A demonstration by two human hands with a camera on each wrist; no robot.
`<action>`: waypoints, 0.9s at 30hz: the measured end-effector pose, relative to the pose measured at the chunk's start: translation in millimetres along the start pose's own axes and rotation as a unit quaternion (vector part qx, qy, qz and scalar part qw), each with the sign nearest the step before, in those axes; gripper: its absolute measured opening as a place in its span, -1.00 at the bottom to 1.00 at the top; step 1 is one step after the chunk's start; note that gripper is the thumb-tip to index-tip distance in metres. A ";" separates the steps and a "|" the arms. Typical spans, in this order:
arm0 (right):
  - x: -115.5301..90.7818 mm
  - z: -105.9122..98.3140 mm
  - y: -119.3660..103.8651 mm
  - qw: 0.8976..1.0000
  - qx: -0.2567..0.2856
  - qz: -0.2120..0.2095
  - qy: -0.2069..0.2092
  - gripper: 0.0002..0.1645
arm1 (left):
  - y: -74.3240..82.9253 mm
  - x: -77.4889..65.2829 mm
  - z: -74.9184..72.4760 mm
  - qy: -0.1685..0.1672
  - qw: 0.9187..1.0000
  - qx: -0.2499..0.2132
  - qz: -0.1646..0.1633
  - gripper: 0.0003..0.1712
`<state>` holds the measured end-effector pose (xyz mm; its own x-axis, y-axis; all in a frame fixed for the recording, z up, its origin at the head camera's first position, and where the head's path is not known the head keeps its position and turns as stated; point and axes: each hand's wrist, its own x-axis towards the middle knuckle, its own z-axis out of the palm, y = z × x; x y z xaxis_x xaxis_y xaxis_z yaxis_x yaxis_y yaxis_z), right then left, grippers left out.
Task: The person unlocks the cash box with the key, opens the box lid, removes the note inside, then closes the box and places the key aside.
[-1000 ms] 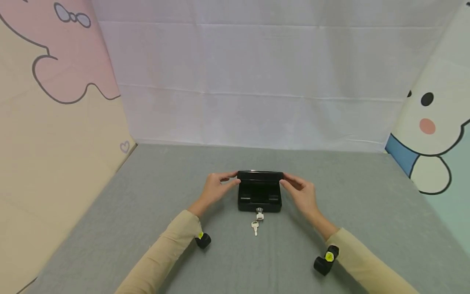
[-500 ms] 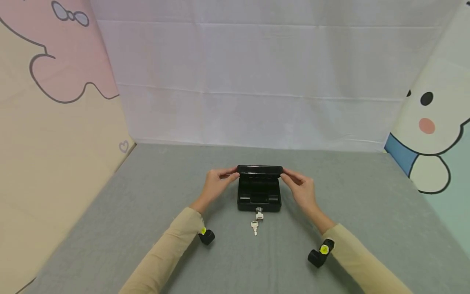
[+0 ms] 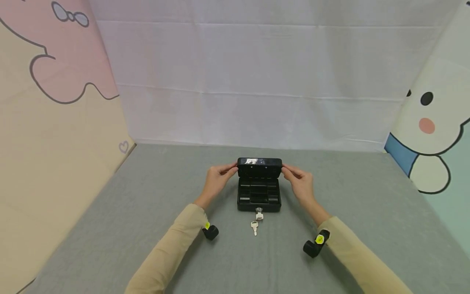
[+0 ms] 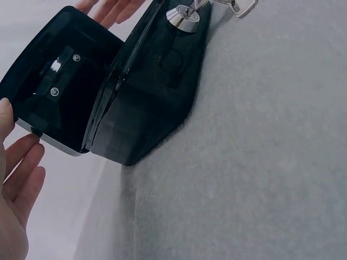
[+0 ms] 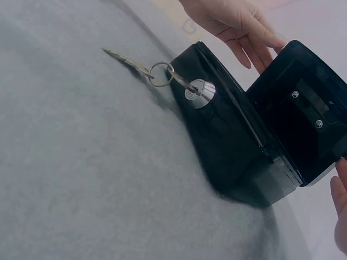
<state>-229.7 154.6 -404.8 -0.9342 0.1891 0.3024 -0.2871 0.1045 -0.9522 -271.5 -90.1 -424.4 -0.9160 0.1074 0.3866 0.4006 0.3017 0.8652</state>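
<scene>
Black box point(image 3: 259, 207): set on grey surface point(image 3: 165, 175).
Lid point(image 3: 259, 168): opened, at box's 12 o'clock, held between both hands' fingertips.
Left hand point(image 3: 216, 181): lid pinched at 9 o'clock.
Right hand point(image 3: 302, 185): lid pinched at 3 o'clock.
Keys point(image 3: 255, 227): attached at box's 6 o'clock.

The head camera looks forward and down across the desk point(image 3: 352, 192) from farthest off, setting the box point(image 3: 246, 206) just below mid-frame. The left wrist camera point(image 3: 211, 232) is much nearer, its view rolled, the box upper left; the right wrist camera point(image 3: 310, 248), also near and rolled, has it at right. All 3 share box, keys point(image 3: 260, 217), left hand point(image 3: 216, 180) and right hand point(image 3: 302, 185).
</scene>
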 end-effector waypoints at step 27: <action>16.3 1.4 42.8 0.990 -0.092 -0.101 -0.034 -0.56 | -14.2 6.4 11.4 -0.045 0.998 -0.033 0.001 -0.44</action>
<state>-257.5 160.8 -440.7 -0.8758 0.0811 0.4757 -0.4314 0.3104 -0.8471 -283.3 -83.0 -437.8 -0.9124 0.1944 0.3601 0.4001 0.2395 0.8846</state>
